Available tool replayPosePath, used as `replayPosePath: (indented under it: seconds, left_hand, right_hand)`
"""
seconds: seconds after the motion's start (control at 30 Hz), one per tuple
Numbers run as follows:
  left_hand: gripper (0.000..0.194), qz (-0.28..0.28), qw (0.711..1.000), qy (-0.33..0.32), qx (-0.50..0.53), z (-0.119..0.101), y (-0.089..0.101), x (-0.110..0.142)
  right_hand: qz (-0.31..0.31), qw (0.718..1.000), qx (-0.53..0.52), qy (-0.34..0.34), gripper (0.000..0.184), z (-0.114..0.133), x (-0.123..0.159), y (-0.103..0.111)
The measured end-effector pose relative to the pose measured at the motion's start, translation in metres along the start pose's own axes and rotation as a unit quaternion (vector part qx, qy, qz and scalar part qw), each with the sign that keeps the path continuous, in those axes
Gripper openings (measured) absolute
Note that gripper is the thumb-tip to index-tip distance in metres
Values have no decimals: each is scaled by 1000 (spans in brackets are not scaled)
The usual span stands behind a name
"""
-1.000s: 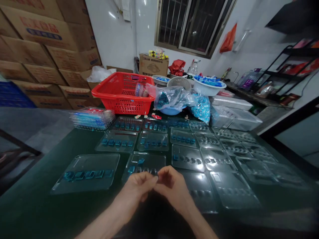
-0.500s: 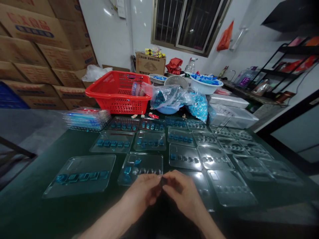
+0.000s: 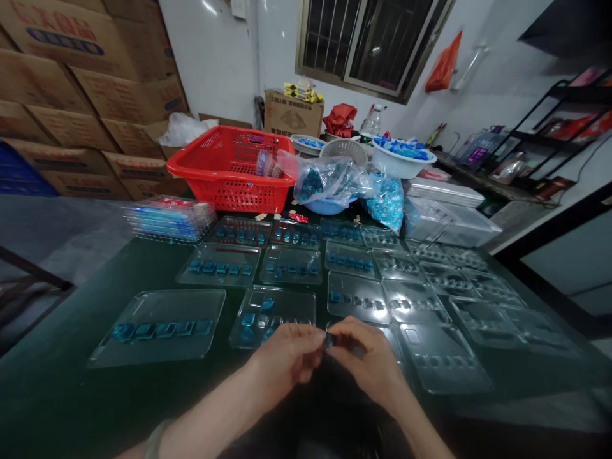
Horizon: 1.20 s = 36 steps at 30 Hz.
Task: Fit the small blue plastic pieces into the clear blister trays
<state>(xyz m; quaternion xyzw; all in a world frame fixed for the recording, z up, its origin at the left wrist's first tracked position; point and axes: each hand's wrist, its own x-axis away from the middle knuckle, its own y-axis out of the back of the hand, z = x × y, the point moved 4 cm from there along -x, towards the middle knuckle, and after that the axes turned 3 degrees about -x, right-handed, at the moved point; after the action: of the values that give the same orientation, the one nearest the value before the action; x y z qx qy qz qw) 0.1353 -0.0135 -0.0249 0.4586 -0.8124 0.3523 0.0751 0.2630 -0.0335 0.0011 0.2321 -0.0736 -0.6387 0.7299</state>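
Now small blue piece [image 3: 329, 341] is pinched by closed fingers [image 3: 318, 335] of left hand [image 3: 287, 360] and right hand [image 3: 366, 354], just beside clear plastic tray [image 3: 272, 312]; long axis cannot be seen.

Left hand [image 3: 284, 360], right hand [image 3: 368, 357], pinched together

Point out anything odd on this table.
The clear tray just beyond the left hand has its blue pieces scattered out of line, unlike the neat rows in neighbouring trays. Small pale scraps and a red-and-white scrap lie loose on the table below the red basket.
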Motion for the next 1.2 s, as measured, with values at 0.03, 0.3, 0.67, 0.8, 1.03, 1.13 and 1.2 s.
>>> replayPosePath:
  seconds: [0.03,0.3,0.67,0.8,1.03,1.13,1.2]
  left_hand:
    - [18,2,1000,-12,-24,-1,0,1]
    - [21,-83,970,-128,-191,-27,20,13]
    - [21,-277,906,-224,-230,-67,111,58]
    - [18,-279,857,-262,-346,-75,111,62]
    - [22,-169,692,-225,-665,-53,77,44]
    - [16,-177,634,-191,-728,-43,69,36]
    - [13,-186,606,-183,-751,-40,67,32]
  right_hand:
    - [1,1000,-7,-5,10,-1,0,-1]
    - [-80,969,234,-18,16,-44,-26,39]
    - [16,895,443,-42,22,-68,-57,34]
    - [34,881,468,-56,23,-69,-57,28]
    - [21,871,487,-66,39,-54,-48,25]
    - [-30,888,456,-53,47,-41,-41,22]
    - [-36,915,402,-25,41,-31,-36,13]
